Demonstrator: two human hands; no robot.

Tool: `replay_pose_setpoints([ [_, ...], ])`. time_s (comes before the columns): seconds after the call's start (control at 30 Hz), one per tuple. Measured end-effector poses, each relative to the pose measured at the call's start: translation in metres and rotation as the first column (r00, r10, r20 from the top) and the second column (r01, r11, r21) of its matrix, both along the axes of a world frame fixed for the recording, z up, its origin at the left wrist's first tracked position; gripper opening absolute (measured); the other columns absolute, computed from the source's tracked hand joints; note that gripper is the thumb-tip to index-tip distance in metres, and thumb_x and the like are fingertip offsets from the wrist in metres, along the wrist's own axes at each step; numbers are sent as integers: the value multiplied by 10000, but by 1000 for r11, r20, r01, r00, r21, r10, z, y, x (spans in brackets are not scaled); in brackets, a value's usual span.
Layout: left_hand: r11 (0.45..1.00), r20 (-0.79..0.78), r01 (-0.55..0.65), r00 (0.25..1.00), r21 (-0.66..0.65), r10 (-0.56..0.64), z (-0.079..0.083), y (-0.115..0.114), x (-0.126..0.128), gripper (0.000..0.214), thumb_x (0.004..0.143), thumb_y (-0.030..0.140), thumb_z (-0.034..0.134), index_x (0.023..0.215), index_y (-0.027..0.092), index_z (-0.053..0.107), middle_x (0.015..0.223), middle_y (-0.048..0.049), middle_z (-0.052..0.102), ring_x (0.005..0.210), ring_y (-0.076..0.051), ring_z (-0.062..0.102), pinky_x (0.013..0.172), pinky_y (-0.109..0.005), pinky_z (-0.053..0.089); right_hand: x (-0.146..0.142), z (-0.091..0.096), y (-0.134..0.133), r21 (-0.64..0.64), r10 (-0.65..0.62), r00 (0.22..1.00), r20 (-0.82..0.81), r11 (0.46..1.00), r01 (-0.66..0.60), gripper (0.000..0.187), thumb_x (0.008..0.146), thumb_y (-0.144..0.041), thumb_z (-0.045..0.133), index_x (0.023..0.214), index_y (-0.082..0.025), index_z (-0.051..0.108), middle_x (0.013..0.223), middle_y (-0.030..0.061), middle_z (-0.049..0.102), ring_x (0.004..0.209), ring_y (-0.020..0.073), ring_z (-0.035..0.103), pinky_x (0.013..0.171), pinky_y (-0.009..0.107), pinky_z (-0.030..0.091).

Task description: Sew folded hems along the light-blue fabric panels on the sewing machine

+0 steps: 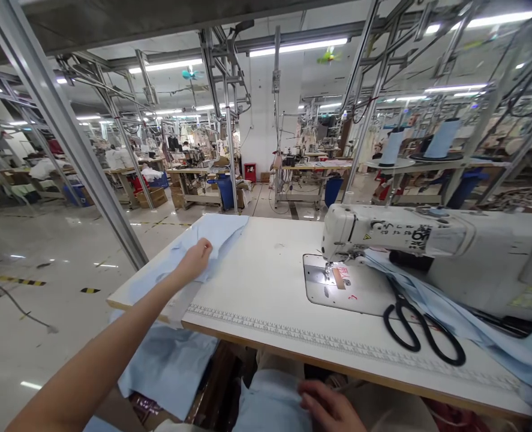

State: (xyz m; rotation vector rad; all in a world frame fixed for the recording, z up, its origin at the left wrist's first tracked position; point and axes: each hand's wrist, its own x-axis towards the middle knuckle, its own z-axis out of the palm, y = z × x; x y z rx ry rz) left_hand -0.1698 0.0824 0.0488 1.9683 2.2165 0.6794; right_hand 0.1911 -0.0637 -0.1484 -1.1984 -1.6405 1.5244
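Note:
My left hand (197, 259) lies on a light blue cloth (216, 235) at the table's left end, fingers bunched over it. More of this blue cloth (169, 372) hangs below the table edge. My right hand (328, 407) is low at the picture's bottom, beside blue fabric (270, 399) on my lap, and its grip is hidden. On the white sewing table (266, 255), black-handled scissors (421, 331) lie in front of an industrial sewing machine (396, 237). Another blue fabric length (468, 312) runs beneath the machine's arm toward the right.
A measuring scale (319, 336) runs along the table's front edge. Pale blue thread cones (443, 138) stand on a stand behind the machine. Metal frame posts rise around the table. Beyond lies a shiny floor with rows of sewing tables, bins and boxes.

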Motion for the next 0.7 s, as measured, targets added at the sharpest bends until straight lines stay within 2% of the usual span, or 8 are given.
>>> replay_pose_setpoints([
  [0.1, 979, 41, 190, 981, -69, -187, -12, -37, 56, 206, 962, 235, 355, 980, 156, 544, 802, -22, 612, 767, -170, 593, 750, -326, 473, -30, 48, 13, -184, -16, 957, -288, 982, -39, 568, 745, -674, 599, 974, -167, 717, 1052, 132, 697, 984, 280, 650, 823, 352, 508],
  [0.17, 930, 77, 340, 940, -142, -332, -21, -70, 89, 212, 942, 231, 335, 927, 176, 539, 780, -20, 627, 742, -169, 594, 712, -291, 464, -46, 72, 18, -333, -46, 880, -472, 934, -130, 657, 694, -731, 605, 976, -148, 716, 1073, 148, 690, 1031, 287, 632, 842, 364, 494],
  [0.23, 841, 119, 490, 872, -231, -476, -27, -99, 113, 203, 919, 295, 391, 852, 194, 554, 755, -5, 644, 688, -158, 600, 658, -257, 462, -59, 83, 19, -410, -81, 807, -585, 888, -209, 690, 672, -744, 613, 985, -137, 709, 1045, 146, 694, 993, 279, 639, 804, 362, 494],
  [0.3, 766, 139, 565, 823, -306, -551, -30, -111, 125, 233, 905, 340, 419, 794, 200, 569, 663, 22, 629, 575, -144, 583, 588, -242, 454, -69, 82, 18, -418, -112, 785, -609, 887, -198, 622, 664, -668, 683, 975, -130, 706, 956, 124, 707, 874, 245, 650, 749, 336, 484],
  [0.37, 775, 102, 546, 833, -319, -544, -29, -102, 127, 268, 919, 318, 373, 807, 190, 580, 696, -2, 641, 617, -163, 601, 635, -269, 473, -76, 73, 14, -385, -145, 810, -568, 917, -106, 533, 620, -565, 771, 926, -132, 710, 840, 82, 709, 747, 203, 628, 711, 308, 462],
  [0.5, 873, -43, 423, 894, -244, -445, -31, -43, 121, 301, 914, 248, 352, 1090, 125, 563, 1169, -150, 594, 1128, -259, 529, 987, -394, 386, -75, 48, 1, -317, -149, 869, -472, 948, -9, 493, 557, -558, 804, 826, -154, 719, 724, 27, 669, 680, 170, 558, 674, 281, 424],
  [0.6, 863, -96, 418, 883, -282, -459, -42, -12, 129, 426, 910, 310, 409, 1282, 116, 478, 1394, -164, 449, 1324, -288, 360, 1070, -429, 317, -58, 24, -13, -228, -43, 923, -382, 973, -48, 489, 636, -625, 719, 787, -159, 712, 692, 6, 615, 646, 139, 501, 663, 265, 406],
  [0.7, 823, -128, 454, 845, -342, -519, -54, -13, 154, 539, 923, 397, 390, 1394, 134, 384, 1518, -152, 284, 1407, -345, 194, 1056, -552, 304, -33, -5, -33, -186, 17, 962, -272, 980, -70, 573, 640, -720, 640, 716, -155, 691, 623, -8, 542, 597, 120, 454, 621, 250, 398],
])
